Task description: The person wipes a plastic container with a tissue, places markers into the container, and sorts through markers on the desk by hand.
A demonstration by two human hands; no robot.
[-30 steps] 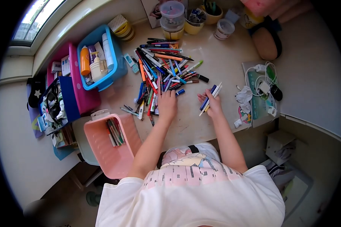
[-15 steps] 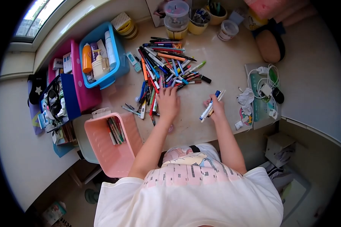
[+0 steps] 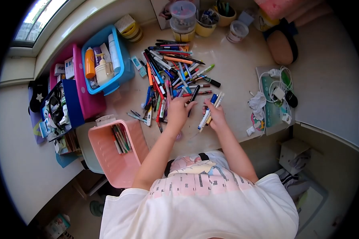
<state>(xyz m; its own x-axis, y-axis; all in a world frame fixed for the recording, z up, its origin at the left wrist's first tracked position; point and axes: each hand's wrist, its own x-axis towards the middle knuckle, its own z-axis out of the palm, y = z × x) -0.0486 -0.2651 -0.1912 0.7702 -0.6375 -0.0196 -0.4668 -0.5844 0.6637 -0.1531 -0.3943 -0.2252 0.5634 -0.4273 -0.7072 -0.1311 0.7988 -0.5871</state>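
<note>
Pens (image 3: pixel 204 118), right fingers (image 3: pixel 210 105) curled round, left fingers (image 3: pixel 181 100) pinching black pen (image 3: pixel 194 93)

Pen pile (image 3: pixel 175 65): just beyond the left hand (image 3: pixel 177 112)
Single pen (image 3: pixel 194 94): in the left hand
Pen bundle (image 3: pixel 210 111): in the right hand (image 3: pixel 215 115)
Bin (image 3: pixel 101 155): left of the left hand and nearer the body, loose pens (image 3: pixel 121 139) inside
Basket (image 3: pixel 126 77): beyond the left hand, leftward
Cables (image 3: pixel 278 93): right of the right hand
</note>
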